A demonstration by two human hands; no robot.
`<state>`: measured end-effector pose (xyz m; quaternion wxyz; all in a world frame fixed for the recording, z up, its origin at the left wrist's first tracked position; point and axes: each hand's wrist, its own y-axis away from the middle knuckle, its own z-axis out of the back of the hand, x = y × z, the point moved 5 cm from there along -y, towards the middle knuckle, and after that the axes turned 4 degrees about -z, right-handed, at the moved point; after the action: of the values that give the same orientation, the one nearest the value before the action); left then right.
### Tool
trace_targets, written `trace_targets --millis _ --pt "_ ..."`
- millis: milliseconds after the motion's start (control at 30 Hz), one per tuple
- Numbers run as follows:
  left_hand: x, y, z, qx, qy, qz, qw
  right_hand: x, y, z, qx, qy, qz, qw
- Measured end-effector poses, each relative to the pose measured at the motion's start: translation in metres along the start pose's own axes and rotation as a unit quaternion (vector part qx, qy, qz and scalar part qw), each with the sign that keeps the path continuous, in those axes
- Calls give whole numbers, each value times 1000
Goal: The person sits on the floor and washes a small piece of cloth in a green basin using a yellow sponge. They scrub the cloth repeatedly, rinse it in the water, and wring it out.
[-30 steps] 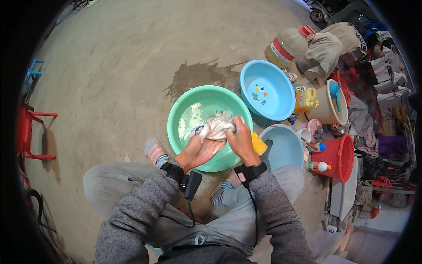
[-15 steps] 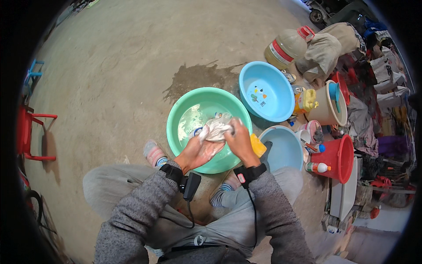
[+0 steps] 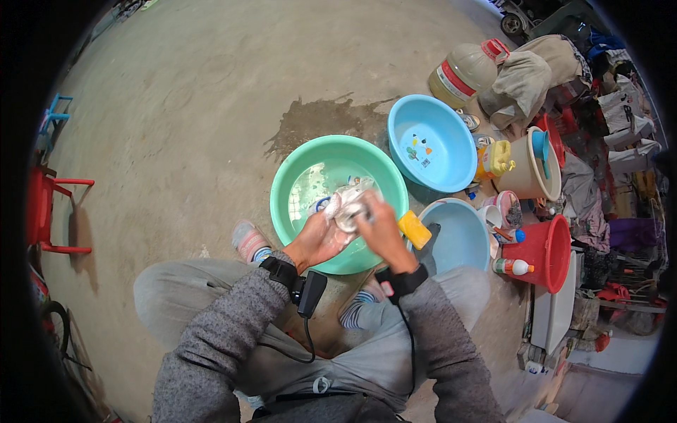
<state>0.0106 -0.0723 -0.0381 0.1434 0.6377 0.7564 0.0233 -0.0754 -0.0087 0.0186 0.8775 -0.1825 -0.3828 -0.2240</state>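
Note:
A wet white cloth (image 3: 347, 209) is bunched up over the green basin (image 3: 293, 248), which holds water. My left hand (image 3: 321, 237) lies under it, palm up, with the cloth gripped at the thumb. From the right, my right hand (image 3: 381, 229) presses into the same cloth with bent fingers, slightly smeared by motion. More of the cloth trails toward the water beyond my hands. A yellow block (image 3: 415, 230), like a bar of soap or a sponge, sits between the green basin and the pale blue basin (image 3: 462, 233), right of my right hand.
Beyond stands a bright blue basin (image 3: 438, 169) with printed pictures inside. To the right are a yellow jug (image 3: 497, 159), a beige bucket (image 3: 523, 176), a red bucket (image 3: 546, 254) and a small bottle (image 3: 513, 266). A large capped jug (image 3: 462, 74) stands farther back. A red chair (image 3: 44, 215) is far left.
My right hand has shifted a little on the cloth, and the cloth has bunched into a different shape between my hands. The whole view has moved slightly.

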Motion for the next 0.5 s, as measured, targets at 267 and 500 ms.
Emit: trace_targets --millis 267,500 --pt "1 0 4 8 -1 -2 1000 -5 4 -3 -5 -19 11 1000" --pt "0 0 3 33 -40 3 999 -5 7 -8 25 -26 31 999"
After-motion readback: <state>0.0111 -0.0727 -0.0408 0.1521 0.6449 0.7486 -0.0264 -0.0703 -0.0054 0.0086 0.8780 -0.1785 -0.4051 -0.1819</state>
